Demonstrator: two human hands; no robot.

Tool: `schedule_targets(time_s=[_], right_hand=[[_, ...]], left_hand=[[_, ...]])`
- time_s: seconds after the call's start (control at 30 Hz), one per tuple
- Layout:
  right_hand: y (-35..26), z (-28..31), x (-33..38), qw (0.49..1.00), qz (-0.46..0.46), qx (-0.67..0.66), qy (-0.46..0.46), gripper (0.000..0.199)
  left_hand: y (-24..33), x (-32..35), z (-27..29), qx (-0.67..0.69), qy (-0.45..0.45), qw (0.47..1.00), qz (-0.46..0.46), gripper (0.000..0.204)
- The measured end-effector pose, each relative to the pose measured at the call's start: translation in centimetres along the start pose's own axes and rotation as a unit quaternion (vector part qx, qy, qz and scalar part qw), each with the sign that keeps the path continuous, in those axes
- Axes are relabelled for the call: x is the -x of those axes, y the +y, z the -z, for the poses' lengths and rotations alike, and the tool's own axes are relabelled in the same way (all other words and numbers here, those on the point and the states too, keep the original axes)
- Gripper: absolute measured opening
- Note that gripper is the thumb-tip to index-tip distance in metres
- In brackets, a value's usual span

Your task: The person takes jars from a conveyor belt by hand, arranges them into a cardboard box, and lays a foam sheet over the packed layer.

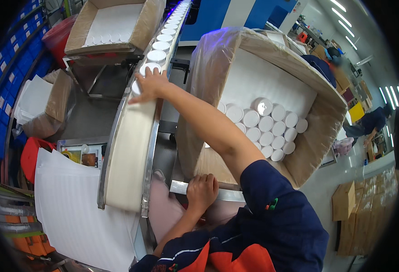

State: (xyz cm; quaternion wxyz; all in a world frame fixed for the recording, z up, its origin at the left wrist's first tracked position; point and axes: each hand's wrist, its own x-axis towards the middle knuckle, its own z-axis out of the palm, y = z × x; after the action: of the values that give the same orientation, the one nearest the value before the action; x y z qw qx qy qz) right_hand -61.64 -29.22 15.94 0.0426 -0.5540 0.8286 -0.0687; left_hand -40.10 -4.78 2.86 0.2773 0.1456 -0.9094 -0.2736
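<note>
My right hand [150,85] reaches across to the conveyor belt [129,154], fingers spread over the nearest round white-topped containers. Its fingertips lie against one white container [149,68], and another white container [136,87] shows partly beneath the hand. Behind them, several more stand in a single row up the belt. Lower down, my left hand [202,192] is curled into a loose fist at the near edge of a large plastic-lined carton [294,170]; no object shows in it. Inside that carton, several white containers [266,123] stand packed together on a white sheet.
Another lined carton [79,34] with white containers stands left of the belt's far end. White foam sheets [79,204] are stacked at the lower left. Blue bins [2,99] line the far left. Right, a co-worker [374,122] stands beyond stacked brown boxes [367,217].
</note>
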Motion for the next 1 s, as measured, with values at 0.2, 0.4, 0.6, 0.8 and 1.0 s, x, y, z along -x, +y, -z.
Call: schedule_targets(time_s=[0.2,0.4,0.6,0.8,1.0], right_hand=[[-2.8,1.8,3.0,0.993,0.085,0.067,-0.043,0.124],[0.8,1.6,2.6,0.988,0.101,-0.035,-0.108,0.111],[-3.3,2.3,12.3,0.915,0.244,-0.174,0.271,0.102],[5.4,5.2,25.1,0.795,0.032,-0.043,0.604,0.097],[19.4,0.9,22.3,0.838,-0.32,-0.018,0.442,0.093]], left_hand=[[-0.2,-0.2,0.3,-0.011,0.013,1.0,-0.002,0.014],[1.1,-0.7,-0.2,-0.025,-0.017,1.0,-0.001,0.014],[0.1,-0.1,0.0,-0.037,0.022,0.999,0.013,0.013],[0.4,-0.2,-0.3,-0.042,0.022,0.999,0.011,0.012],[0.9,-0.7,-0.2,-0.041,0.026,0.999,0.014,0.014]])
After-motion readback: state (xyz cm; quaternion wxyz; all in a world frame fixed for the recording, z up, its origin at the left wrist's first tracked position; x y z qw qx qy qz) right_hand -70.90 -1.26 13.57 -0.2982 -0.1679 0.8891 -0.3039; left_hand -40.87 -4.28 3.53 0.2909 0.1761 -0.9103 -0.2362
